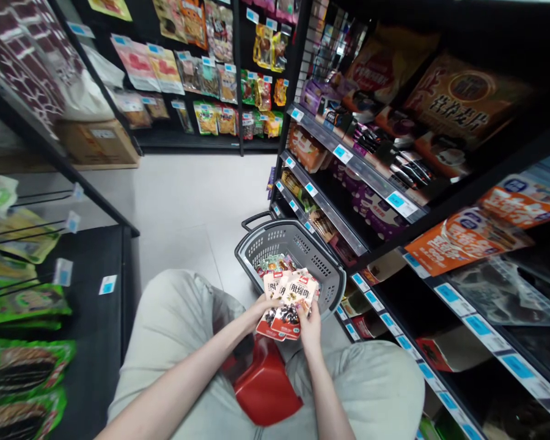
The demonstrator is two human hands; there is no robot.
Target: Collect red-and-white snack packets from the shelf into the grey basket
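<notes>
Both of my hands hold a fanned stack of red-and-white snack packets [288, 302] above my knees. My left hand [255, 308] grips the stack's left edge with closed fingers. My right hand [310, 326] pinches its lower right side. Just beyond the packets stands a grey plastic shopping basket [275, 239] on the floor, with more colourful packets [275, 264] inside it. I sit on a red stool [266, 385], seen between my legs in light trousers.
Dark shelves [348, 165] with blue price tags and packaged goods run along the right. Hanging green snack bags [22, 305] fill racks on the left. A cardboard box [98, 143] sits at the far left. A pale tiled aisle floor [187, 195] leads to a back wall of hanging snacks.
</notes>
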